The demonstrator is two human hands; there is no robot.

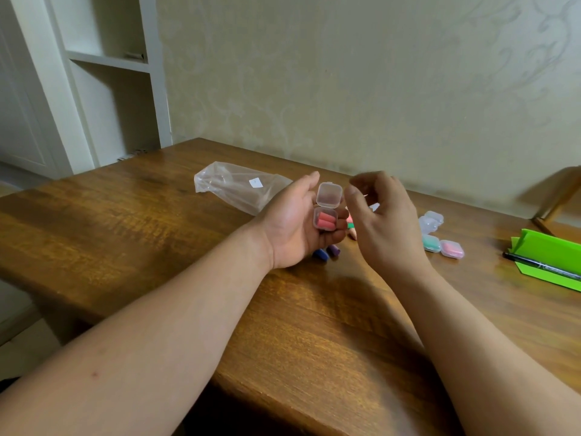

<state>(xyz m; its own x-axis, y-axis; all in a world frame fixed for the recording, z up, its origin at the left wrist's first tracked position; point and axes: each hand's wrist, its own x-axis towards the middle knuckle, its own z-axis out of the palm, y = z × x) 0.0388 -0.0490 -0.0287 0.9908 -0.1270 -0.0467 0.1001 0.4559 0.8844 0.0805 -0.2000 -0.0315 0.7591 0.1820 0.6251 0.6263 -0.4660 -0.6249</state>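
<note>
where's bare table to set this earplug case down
Bare wooden table left of the left hand, nearer than the plastic bag, and between the forearms. Crowded: loose earplugs under the hands, small cases, green paper and pen right of the right hand.

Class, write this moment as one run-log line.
left hand: holds open clear box | contents: two pink earplugs | lid: up | right hand: near lid, empty

Bare table point(125, 221) lies open left of the left hand point(295, 221). Beyond it sits a clear plastic bag point(239, 187); beneath it, a blue earplug point(320, 254) and a purple earplug point(334, 250). The earplug case point(326, 212) fills the gap toward the right hand point(383, 221); small plastic cases point(440, 237) crowd that hand's right
</note>
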